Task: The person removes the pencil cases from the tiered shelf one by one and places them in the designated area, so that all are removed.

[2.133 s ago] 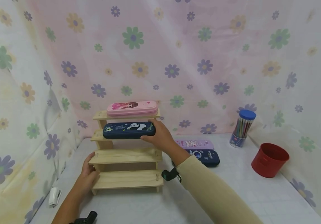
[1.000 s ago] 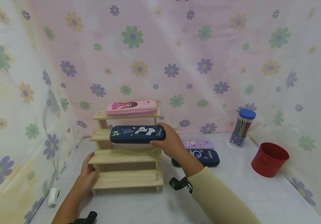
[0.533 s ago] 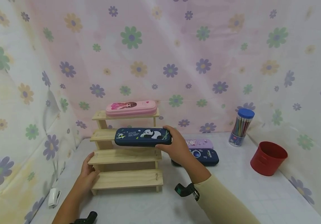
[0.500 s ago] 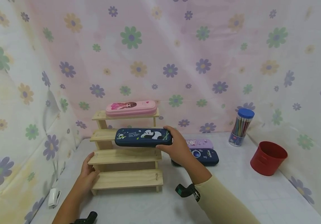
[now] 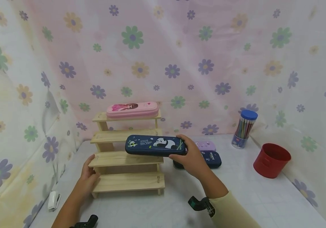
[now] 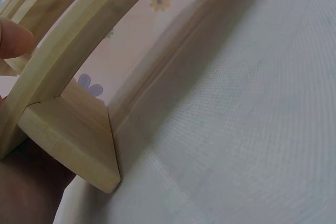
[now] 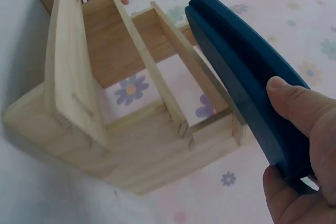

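My right hand (image 5: 192, 161) grips the right end of a dark blue pencil case (image 5: 155, 145) with a panda picture. The case hangs in front of the stepped wooden shelf (image 5: 127, 182), overlapping its two middle steps in the head view. In the right wrist view, my thumb (image 7: 294, 103) lies along the zipped side of the case. My left hand (image 5: 87, 179) holds the shelf's left end, fingers at the edge of the second step from the bottom. On the top step lies a pink pencil case (image 5: 132, 110) with a girl's picture.
Behind my right hand, a purple pencil case (image 5: 208, 146) and a navy space pencil case (image 5: 212, 159) lie on the table, partly hidden. Farther right stand a blue-lidded tub of pencils (image 5: 244, 129) and a red bucket (image 5: 271, 160). A white stapler (image 5: 54, 201) lies at the left.
My right hand has moved the panda pencil case rightward and down, away from the second step from the top, uncovering more of that step. My left hand stays at the shelf's end.
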{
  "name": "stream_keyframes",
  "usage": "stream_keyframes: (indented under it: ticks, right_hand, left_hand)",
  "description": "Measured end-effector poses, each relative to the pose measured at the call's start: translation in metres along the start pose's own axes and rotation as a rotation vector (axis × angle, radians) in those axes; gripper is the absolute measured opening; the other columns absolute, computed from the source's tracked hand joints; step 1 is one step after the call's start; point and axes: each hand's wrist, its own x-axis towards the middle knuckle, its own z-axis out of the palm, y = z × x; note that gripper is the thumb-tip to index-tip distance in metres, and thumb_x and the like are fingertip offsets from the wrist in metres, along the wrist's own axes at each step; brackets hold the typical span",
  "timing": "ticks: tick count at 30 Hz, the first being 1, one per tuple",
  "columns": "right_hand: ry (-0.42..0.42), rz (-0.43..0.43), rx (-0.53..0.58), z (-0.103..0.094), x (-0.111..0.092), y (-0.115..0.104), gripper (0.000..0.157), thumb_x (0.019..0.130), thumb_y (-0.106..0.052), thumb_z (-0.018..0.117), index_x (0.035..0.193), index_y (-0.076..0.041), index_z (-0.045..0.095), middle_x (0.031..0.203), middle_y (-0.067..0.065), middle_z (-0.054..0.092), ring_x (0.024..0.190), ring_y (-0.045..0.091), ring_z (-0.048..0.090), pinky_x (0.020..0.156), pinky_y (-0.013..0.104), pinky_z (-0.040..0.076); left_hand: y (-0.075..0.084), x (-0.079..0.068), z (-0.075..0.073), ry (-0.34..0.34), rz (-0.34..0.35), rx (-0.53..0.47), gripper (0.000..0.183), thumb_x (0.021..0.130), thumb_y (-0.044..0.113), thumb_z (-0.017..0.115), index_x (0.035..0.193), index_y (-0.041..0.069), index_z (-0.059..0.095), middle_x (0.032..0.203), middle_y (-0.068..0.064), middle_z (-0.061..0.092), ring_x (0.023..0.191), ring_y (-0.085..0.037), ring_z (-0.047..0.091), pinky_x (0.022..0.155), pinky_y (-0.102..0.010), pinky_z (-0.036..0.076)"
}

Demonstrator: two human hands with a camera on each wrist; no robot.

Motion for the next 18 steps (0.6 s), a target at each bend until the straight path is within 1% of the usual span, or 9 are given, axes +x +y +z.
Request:
stream_keyframes:
  ticks: [2,5,7,10,12,14,15,17,18]
  right_hand:
    - [-0.007,0.007,-0.002,-0.005,-0.003,0.007,0.088,0.083,-0.035,0.090,0.155,-0.043,0.041,0.165,0.002,0.038,0.147,0.035,0.044,0.112,0.059,0.045]
    - [-0.020,0.028,-0.002,-0.014,-0.008,0.018,0.088,0.083,-0.036,0.089,0.156,-0.045,0.040,0.165,0.004,0.038,0.146,0.036,0.046,0.112,0.058,0.046]
    - [-0.023,0.043,-0.013,-0.021,-0.011,0.026,0.088,0.084,-0.038,0.089,0.156,-0.045,0.039,0.166,0.007,0.037,0.146,0.037,0.046,0.110,0.057,0.047]
    - [-0.017,0.070,-0.026,-0.032,-0.015,0.040,0.089,0.083,-0.042,0.088,0.156,-0.045,0.038,0.167,0.010,0.035,0.145,0.041,0.046,0.108,0.058,0.049]
    - [-0.013,0.087,-0.041,-0.040,-0.018,0.050,0.091,0.083,-0.046,0.087,0.158,-0.044,0.037,0.168,0.012,0.032,0.147,0.043,0.043,0.109,0.059,0.047]
    - [-0.014,0.101,-0.043,-0.047,-0.021,0.060,0.093,0.082,-0.049,0.087,0.159,-0.044,0.035,0.169,0.014,0.030,0.148,0.044,0.041,0.111,0.060,0.045]
    - [-0.015,0.111,-0.039,-0.050,-0.022,0.065,0.094,0.082,-0.050,0.086,0.160,-0.044,0.034,0.170,0.015,0.029,0.149,0.044,0.039,0.113,0.062,0.043]
    - [-0.020,0.133,-0.019,-0.056,-0.024,0.074,0.095,0.083,-0.052,0.085,0.161,-0.043,0.033,0.171,0.016,0.026,0.152,0.046,0.034,0.115,0.064,0.039]
    - [-0.021,0.145,-0.007,-0.059,-0.025,0.077,0.095,0.083,-0.051,0.085,0.162,-0.042,0.032,0.172,0.017,0.024,0.153,0.047,0.032,0.116,0.064,0.037]
  left_hand:
    - [0.000,0.000,0.001,0.003,-0.006,-0.003,0.088,0.104,-0.001,0.042,0.167,0.032,-0.009,0.167,-0.031,0.016,0.155,-0.047,0.021,0.121,-0.062,0.020]
    - [0.000,0.000,0.001,0.007,-0.016,0.001,0.088,0.104,-0.001,0.042,0.167,0.032,-0.008,0.166,-0.031,0.017,0.155,-0.046,0.022,0.120,-0.055,0.025]
    - [0.000,0.001,0.001,0.006,-0.009,0.007,0.088,0.104,-0.002,0.042,0.167,0.032,-0.008,0.168,-0.030,0.015,0.156,-0.046,0.020,0.120,-0.055,0.025]
    - [0.001,0.001,0.001,0.000,0.004,-0.006,0.088,0.103,-0.003,0.041,0.167,0.032,-0.008,0.171,-0.029,0.011,0.158,-0.047,0.015,0.123,-0.060,0.020]
    - [0.001,0.001,0.001,-0.003,0.012,-0.017,0.089,0.103,-0.004,0.041,0.168,0.031,-0.008,0.172,-0.028,0.007,0.159,-0.047,0.010,0.123,-0.066,0.013]
    - [0.002,0.000,0.001,-0.003,0.015,-0.025,0.089,0.102,-0.005,0.042,0.168,0.031,-0.007,0.173,-0.028,0.006,0.159,-0.047,0.009,0.123,-0.068,0.010]
    - [0.001,0.000,0.001,-0.003,0.018,-0.026,0.090,0.102,-0.005,0.042,0.168,0.031,-0.007,0.173,-0.028,0.006,0.159,-0.048,0.008,0.123,-0.068,0.010]
    - [0.002,0.000,0.001,-0.006,0.020,-0.022,0.090,0.102,-0.005,0.042,0.168,0.031,-0.008,0.173,-0.027,0.005,0.159,-0.048,0.009,0.125,-0.061,0.013]
    - [0.002,-0.001,0.001,-0.009,0.021,-0.019,0.089,0.102,-0.005,0.041,0.167,0.032,-0.008,0.173,-0.026,0.005,0.159,-0.047,0.008,0.126,-0.056,0.016]
